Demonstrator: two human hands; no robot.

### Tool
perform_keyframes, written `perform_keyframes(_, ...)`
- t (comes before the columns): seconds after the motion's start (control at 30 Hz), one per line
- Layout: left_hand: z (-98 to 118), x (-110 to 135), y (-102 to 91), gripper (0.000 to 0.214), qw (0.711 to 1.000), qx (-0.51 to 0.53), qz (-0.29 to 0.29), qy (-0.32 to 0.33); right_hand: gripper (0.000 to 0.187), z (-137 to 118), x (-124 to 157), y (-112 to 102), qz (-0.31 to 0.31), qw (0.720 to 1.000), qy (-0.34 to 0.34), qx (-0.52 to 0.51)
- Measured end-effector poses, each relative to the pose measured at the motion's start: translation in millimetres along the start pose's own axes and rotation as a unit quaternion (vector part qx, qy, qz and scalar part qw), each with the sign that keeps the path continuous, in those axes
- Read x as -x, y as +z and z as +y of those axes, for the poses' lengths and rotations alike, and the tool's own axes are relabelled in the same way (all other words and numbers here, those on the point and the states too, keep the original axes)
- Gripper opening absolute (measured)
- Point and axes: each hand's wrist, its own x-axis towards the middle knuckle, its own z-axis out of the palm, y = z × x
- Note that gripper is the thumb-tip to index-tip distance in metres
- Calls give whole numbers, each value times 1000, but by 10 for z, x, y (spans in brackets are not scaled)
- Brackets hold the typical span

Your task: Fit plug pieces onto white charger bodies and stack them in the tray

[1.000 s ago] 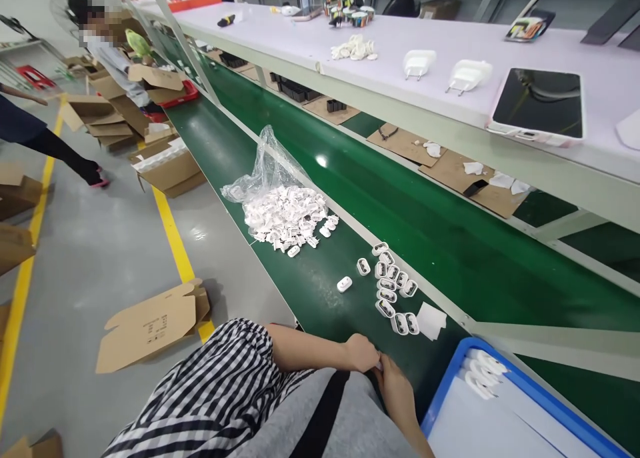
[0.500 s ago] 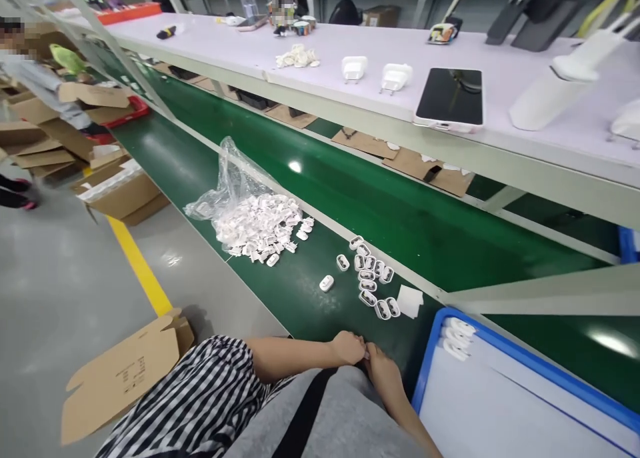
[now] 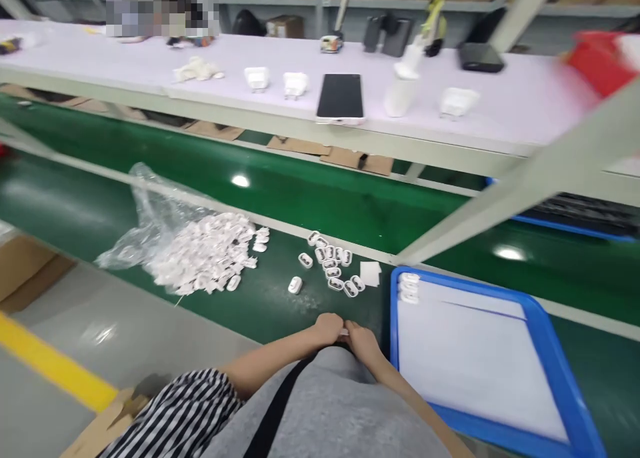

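Observation:
My left hand (image 3: pixel 328 329) and my right hand (image 3: pixel 363 343) meet close to my body at the bench's near edge. Both are closed on a small white piece (image 3: pixel 344 332), mostly hidden by the fingers. Just beyond them lies a single white plastic housing (image 3: pixel 295 285), and another open housing (image 3: pixel 305 260) sits behind it. Several open white housings (image 3: pixel 333 272) with dark insides form a cluster farther back. Beside that cluster is a small stack of white paper squares (image 3: pixel 370 273). A large heap of white plastic parts (image 3: pixel 203 255) spills from a clear plastic bag (image 3: pixel 150 211) on the left.
On my right, a blue-rimmed tray (image 3: pixel 395 325) lined in white holds several white parts (image 3: pixel 409 288) in its far left corner. A slanted metal post (image 3: pixel 480 191) rises behind it. The raised shelf (image 3: pixel 240 105) carries a phone (image 3: pixel 341 98) and white plug adapters (image 3: pixel 295 85).
My view has swung to the right, bringing more of the blue tray into sight. Both hands stay together on the small white piece.

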Motion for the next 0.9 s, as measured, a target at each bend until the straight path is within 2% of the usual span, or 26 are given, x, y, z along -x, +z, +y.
perform_keyframes(0.03, -49, 47, 2, 16, 1000, -9, -19, -12, 17, 14, 15, 21, 3, 1000, -2, -6)
perform_keyframes(0.1, -238, 168, 16, 24, 995, -5, -54, -79, 21, 41, 45, 85, 13, 1000, 2, -28)
perform_keyframes(0.17, -538, 286, 27, 36, 972, 50, -40, -225, 21, 48, 63, 166, 34, 997, 18, -69)
perform_keyframes(0.2, -708, 327, 26, 43, 953, 75, 1, -293, 21, 40, 61, 205, 46, 994, 27, -96)
perform_keyframes(0.23, -875, 350, 21, 53, 934, 99, 65, -338, 20, 25, 49, 238, 59, 990, 34, -123)
perform_keyframes(0.27, -1026, 351, 11, 61, 921, 128, 134, -342, 20, 4, 25, 260, 69, 986, 38, -148)
perform_keyframes(0.33, -1252, 293, -19, 71, 904, 204, 250, -279, 22, -50, -60, 266, 83, 980, 39, -179)
perform_keyframes(0.37, -1321, 241, -36, 68, 901, 242, 279, -229, 23, -81, -120, 250, 87, 978, 37, -185)
perform_keyframes(0.43, -1375, 124, -57, 53, 900, 290, 288, -150, 27, -144, -258, 189, 91, 978, 30, -186)
perform_keyframes(0.5, -1344, 30, -43, 39, 911, 300, 263, -99, 29, -205, -391, 110, 84, 980, 21, -180)
perform_keyframes(0.57, -1259, -16, 20, 35, 925, 304, 224, -46, 31, -252, -479, 44, 71, 982, 10, -173)
perform_keyframes(0.7, -1020, -17, 238, 52, 940, 304, 129, 90, 40, -270, -458, 43, 46, 983, 31, -176)
perform_keyframes(0.77, -886, -20, 337, 58, 947, 291, 91, 99, 55, -244, -373, 113, 43, 976, 45, -209)
perform_keyframes(0.83, -743, -38, 402, 56, 959, 268, 62, 66, 69, -209, -271, 199, 42, 966, 52, -248)
perform_keyframes(0.9, -583, -67, 420, 51, 968, 244, 45, 36, 74, -161, -164, 254, 43, 957, 63, -280)
